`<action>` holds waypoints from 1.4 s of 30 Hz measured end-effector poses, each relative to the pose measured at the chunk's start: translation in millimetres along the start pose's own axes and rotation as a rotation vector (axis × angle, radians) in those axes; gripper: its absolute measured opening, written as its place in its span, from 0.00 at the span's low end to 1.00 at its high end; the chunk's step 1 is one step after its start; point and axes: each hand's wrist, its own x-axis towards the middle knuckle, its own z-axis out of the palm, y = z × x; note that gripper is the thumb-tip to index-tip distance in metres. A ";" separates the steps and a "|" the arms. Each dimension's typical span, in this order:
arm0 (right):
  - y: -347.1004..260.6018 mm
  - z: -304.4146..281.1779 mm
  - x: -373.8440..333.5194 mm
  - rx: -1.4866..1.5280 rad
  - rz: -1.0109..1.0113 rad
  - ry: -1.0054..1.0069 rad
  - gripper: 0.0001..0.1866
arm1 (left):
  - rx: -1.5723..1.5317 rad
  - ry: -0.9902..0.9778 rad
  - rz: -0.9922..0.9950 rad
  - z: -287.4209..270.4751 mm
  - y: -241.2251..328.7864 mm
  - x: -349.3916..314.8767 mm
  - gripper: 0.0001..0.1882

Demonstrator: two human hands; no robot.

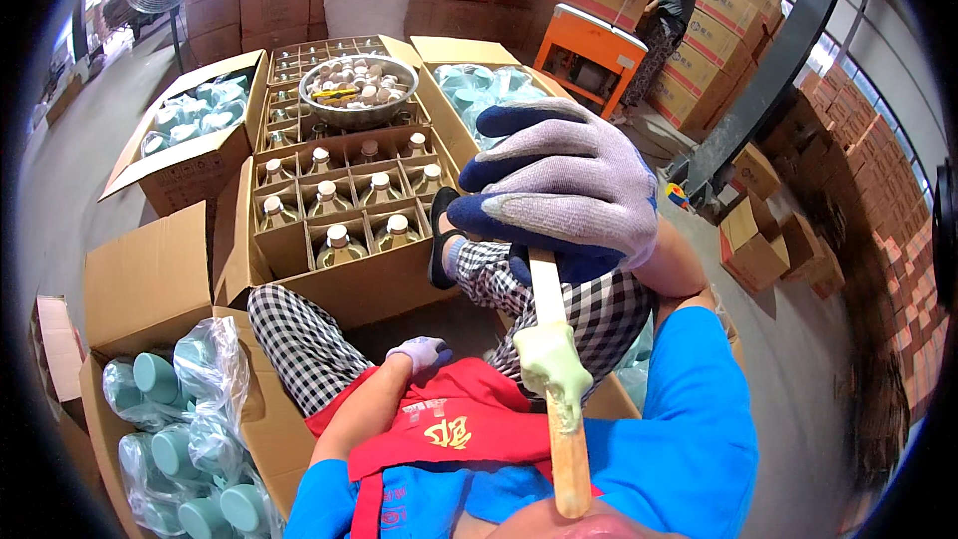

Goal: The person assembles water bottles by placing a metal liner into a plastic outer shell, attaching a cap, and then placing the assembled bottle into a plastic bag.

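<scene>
Close in front of me, my right hand (574, 185), in a white and blue work glove, is closed around the upper end of a flat wooden ice-pop stick (547, 289). Pale green, partly melted ice pop (553, 364) clings to the middle of the stick. Its lower end is bare wood and reaches the bottom of the view near my mouth. Down on my lap, by the red apron (449, 429), rests my left hand (423, 351), gloved too. Its fingers are mostly turned away, and nothing shows in it.
Ahead stands a divided carton (349, 284) of white-capped bottles; a metal bowl (364, 118) of caps sits on the cartons behind. Open boxes of teal items in plastic stand left, lower left and behind my right hand. A person (659, 35) stands near an orange machine (589, 55).
</scene>
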 end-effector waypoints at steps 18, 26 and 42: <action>0.4 -5.5 -4.2 -0.003 -0.025 0.045 0.20 | -0.030 -0.006 -0.009 -8.3 4.9 -6.1 0.21; 2.0 -2.6 -2.4 0.012 -0.020 0.036 0.21 | 0.009 0.051 0.049 0.7 -8.8 2.3 0.21; 0.2 5.1 9.0 0.042 -0.048 0.003 0.21 | 0.001 0.026 -0.014 -1.9 -16.0 2.4 0.22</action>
